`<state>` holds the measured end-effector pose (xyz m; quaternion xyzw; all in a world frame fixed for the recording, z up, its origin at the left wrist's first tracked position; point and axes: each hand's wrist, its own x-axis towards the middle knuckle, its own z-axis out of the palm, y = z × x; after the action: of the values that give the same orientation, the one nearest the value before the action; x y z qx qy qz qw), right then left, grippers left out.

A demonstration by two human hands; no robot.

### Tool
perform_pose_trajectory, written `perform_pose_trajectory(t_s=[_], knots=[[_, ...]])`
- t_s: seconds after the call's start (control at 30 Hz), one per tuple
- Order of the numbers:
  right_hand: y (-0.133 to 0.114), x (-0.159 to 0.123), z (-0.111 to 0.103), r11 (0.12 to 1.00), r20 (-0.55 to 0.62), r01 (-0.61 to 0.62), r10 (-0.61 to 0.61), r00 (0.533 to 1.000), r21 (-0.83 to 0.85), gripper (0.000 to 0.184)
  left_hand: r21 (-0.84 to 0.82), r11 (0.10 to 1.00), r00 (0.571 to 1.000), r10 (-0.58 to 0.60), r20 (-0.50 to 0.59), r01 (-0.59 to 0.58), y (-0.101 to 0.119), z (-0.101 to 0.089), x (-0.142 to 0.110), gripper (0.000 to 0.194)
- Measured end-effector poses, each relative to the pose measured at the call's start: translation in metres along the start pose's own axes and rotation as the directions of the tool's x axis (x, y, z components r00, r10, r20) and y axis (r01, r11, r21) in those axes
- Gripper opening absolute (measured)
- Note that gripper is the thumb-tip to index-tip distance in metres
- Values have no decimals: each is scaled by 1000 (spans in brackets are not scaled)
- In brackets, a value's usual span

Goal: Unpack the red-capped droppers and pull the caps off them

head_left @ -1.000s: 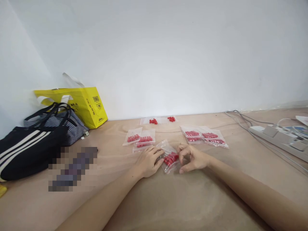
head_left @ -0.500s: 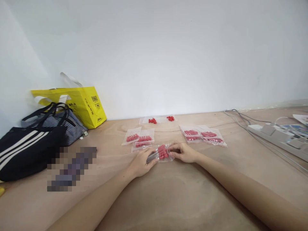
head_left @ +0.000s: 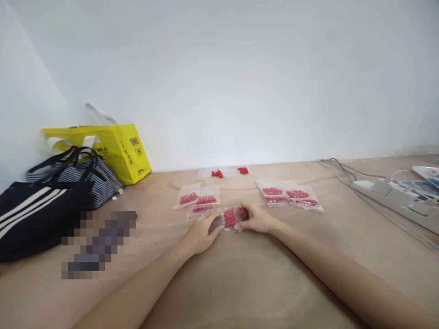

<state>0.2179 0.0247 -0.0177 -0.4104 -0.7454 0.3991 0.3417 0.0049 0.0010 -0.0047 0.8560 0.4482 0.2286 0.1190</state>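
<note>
Both my hands meet over a small clear zip bag of red capsules (head_left: 229, 218) on the wooden table (head_left: 240, 283). My left hand (head_left: 199, 236) pinches the bag's left end, fingers closed on it. My right hand (head_left: 255, 217) grips the right end, fingers curled round it. The bag lies on its side, lifted slightly off the table between the two hands.
Filled bags of red capsules lie behind on the left (head_left: 200, 201) and on the right (head_left: 291, 194). Loose red capsules (head_left: 217, 173) sit on a clear sheet by the wall. A yellow bag (head_left: 115, 148) and dark striped bags (head_left: 48, 201) stand at left, a power strip (head_left: 394, 198) with cables at right.
The bag was turned from lying flat near me to lying sideways, and both hands shifted slightly left and away from me while keeping hold of it.
</note>
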Motion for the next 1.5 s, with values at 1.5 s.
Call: perform_pose_trajectory(t_s=[1.5], knots=[[21,-29,-39,942,-347,-138,245,905,306,34,4,1000,1000,-7,21,7,-12,-9,-2,31]])
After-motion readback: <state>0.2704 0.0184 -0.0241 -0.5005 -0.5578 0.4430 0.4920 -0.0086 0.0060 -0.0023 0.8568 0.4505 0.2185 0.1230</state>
